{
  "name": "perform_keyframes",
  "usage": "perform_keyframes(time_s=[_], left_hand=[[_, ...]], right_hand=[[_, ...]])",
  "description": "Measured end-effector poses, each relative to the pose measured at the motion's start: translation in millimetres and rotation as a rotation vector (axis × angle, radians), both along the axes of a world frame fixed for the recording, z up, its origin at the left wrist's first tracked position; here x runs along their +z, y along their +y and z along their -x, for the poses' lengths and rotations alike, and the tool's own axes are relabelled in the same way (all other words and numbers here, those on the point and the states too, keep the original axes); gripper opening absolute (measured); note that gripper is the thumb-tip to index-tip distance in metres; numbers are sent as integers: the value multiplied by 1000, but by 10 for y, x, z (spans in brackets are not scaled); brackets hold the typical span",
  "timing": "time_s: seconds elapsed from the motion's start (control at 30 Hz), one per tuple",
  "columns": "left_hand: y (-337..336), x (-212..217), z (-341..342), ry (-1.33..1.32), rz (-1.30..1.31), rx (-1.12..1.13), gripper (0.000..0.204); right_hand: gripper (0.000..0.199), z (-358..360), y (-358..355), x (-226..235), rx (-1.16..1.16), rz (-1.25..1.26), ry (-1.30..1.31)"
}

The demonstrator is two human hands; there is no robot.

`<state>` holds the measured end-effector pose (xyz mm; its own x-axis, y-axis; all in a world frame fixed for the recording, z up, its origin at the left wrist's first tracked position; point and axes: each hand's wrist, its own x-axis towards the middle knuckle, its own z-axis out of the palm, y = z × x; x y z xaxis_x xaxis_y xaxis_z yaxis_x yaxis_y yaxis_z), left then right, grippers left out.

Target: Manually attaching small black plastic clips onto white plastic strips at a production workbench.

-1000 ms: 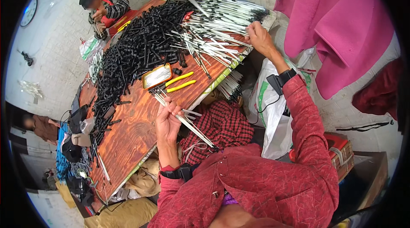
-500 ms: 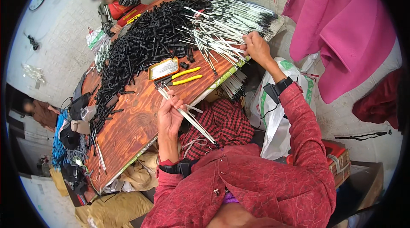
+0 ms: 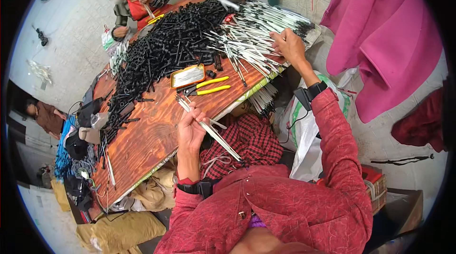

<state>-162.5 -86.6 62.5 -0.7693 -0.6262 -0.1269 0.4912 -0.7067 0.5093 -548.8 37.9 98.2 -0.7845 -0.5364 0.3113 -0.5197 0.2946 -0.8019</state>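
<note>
My left hand (image 3: 191, 128) is closed around a small bundle of thin white rods (image 3: 219, 138) with dark ends, held slantwise above the table's front edge. My right hand (image 3: 290, 48) reaches over the right part of a large heap of white rods (image 3: 259, 40) with black ends. Its fingers are bent and pinched together at the heap; what lies between them is hidden. Beyond my left hand lie pliers with yellow handles (image 3: 211, 86), next to a shallow orange-rimmed tray (image 3: 188, 77) of fine pale pins.
A big mound of black plastic parts (image 3: 161, 45) covers the middle of the wooden table (image 3: 147, 140). Another person (image 3: 137, 0) works at the far end. A white sack (image 3: 306, 140) stands below my right arm, and pink cloth (image 3: 380, 35) hangs at the right.
My right hand has shifted slightly along the rod heap, while my left keeps its rods. The far person has raised one hand. The whole view has shifted a little.
</note>
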Motion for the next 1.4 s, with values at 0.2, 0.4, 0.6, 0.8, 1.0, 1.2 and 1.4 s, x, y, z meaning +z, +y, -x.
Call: perform_keyframes(time_s=[0.2, 0.4, 0.6, 0.8, 1.0, 1.2, 1.4], left_hand=[[-91, -133, 0, 70, 47, -32, 17], [-230, -29, 28, -36, 105, 211, 22], [-276, 245, 17, 246, 101, 100, 25], [-376, 184, -11, 274, -100, 190, 22], [-103, 130, 215, 135, 88, 166, 25], [-178, 210, 112, -21, 218, 295, 37], [-168, 134, 119, -25, 211, 317, 42]], right_hand=[[40, -131, 54, 174, 84, 249, 58], [38, -819, 395, 348, 643, 272, -285], [37, -1183, 450, -97, 745, 170, -670], [35, -1344, 541, -166, 770, 301, -795], [41, -1716, 458, -508, 713, 149, -752], [48, -1850, 534, -470, 697, 97, -527], [54, -1873, 535, -545, 645, 17, -235]])
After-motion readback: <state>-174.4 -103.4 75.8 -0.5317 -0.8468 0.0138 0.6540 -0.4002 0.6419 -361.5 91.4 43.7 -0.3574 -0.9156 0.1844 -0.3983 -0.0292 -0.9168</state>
